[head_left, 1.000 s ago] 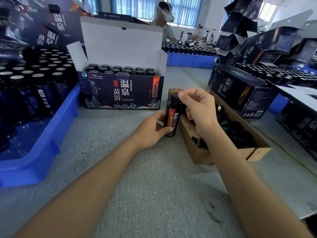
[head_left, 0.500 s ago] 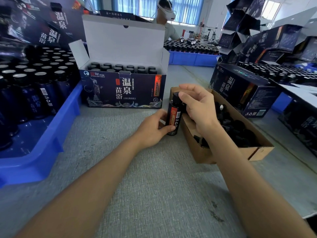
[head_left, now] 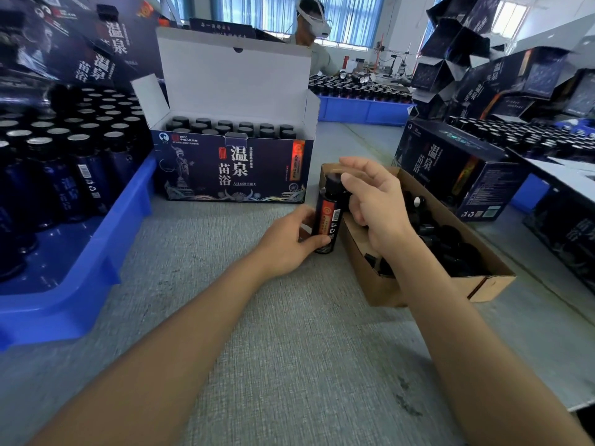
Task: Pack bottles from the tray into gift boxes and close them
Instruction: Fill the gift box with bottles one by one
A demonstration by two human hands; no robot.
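A small dark bottle (head_left: pixel 326 217) with a red label stands on the grey table, just left of a brown cardboard box (head_left: pixel 399 292). My left hand (head_left: pixel 286 243) grips its lower body. My right hand (head_left: pixel 380 207) is at the bottle's black cap, with thumb and index finger pinching it. Behind stands an open dark-blue gift box (head_left: pixel 231 169), its white lid up and black bottle caps filling it. At the left, a blue tray (head_left: pixel 96 252) holds several dark bottles.
The cardboard box holds several loose black caps. A closed gift box (head_left: pixel 450 169) lies at the right, with more boxes stacked behind it. A person in a headset (head_left: pixel 314 24) works at the far table. Bare grey table surface lies in front of me.
My left hand still holds the bottle in the same spot. My right hand has turned slightly on the cap, its fingers a bit more spread.
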